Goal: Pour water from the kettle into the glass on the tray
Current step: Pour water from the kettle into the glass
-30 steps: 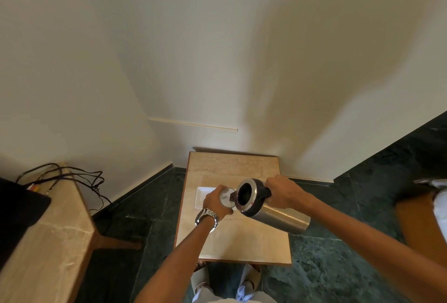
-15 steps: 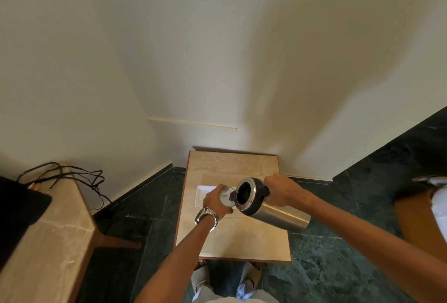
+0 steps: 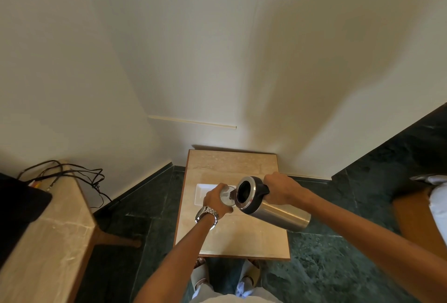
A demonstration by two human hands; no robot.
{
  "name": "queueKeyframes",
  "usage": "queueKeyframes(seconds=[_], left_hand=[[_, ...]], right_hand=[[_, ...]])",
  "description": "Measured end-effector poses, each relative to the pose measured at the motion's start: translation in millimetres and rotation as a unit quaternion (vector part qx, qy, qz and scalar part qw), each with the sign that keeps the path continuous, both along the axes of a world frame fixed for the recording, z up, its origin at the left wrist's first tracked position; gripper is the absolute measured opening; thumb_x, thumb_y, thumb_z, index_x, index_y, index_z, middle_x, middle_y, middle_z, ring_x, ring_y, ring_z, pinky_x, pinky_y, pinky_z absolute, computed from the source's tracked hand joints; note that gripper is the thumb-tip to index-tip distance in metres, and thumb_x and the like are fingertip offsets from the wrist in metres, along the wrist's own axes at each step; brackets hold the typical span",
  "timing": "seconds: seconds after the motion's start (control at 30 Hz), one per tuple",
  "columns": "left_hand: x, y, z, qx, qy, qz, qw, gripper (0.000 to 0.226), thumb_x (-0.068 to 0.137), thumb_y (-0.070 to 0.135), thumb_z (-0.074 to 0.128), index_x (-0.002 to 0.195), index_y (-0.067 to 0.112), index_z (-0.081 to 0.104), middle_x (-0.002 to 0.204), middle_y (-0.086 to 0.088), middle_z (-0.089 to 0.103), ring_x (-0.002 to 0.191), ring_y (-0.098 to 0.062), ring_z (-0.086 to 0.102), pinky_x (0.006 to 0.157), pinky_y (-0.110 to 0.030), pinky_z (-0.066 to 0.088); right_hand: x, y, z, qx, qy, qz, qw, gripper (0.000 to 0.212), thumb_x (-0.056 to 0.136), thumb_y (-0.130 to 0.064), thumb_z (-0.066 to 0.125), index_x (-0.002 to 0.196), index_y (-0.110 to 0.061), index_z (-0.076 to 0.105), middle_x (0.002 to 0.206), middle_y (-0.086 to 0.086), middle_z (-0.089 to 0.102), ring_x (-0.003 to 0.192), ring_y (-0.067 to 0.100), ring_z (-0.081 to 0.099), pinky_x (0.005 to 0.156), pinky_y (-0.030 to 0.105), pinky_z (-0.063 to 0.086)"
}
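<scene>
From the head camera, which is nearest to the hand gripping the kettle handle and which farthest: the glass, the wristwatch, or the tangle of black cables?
From the right hand:
1. Glass, just to its left, at the kettle mouth, held by the left hand.
2. Wristwatch, lower left, on the left wrist.
3. Black cables, far left by the wall.

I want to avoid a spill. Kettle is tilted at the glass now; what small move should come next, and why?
Probably hold the tilt steady. The right hand grips the kettle lying almost level, spout over the glass, which the left hand steadies on the tray. The water level is not visible.
</scene>
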State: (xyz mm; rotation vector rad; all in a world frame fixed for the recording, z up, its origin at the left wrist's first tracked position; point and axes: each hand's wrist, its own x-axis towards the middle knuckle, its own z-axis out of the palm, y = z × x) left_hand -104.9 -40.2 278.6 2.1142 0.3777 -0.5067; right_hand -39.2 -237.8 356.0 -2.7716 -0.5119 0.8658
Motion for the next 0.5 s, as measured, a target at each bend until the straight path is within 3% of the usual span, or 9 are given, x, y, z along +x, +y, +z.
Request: queueKeyframes(seconds=[0.5], left_hand=[[-6.9,-0.9,1.4,0.007,0.002,-0.002,1.0,0.071,0.071,0.011,0.088,0.134,0.015,0.054,0.133,-0.011,0.064,0.122,-0.033,0.061,0.102,-0.046,0.055]], right_hand=[[-7.3,3.7,3.9,-0.006,0.001,0.002,1.0,0.023,0.085,-0.023,0.071,0.104,-0.013,0.064,0.096,0.009,0.071,0.077,0.017,0.059,0.073,0.026,0.049]])
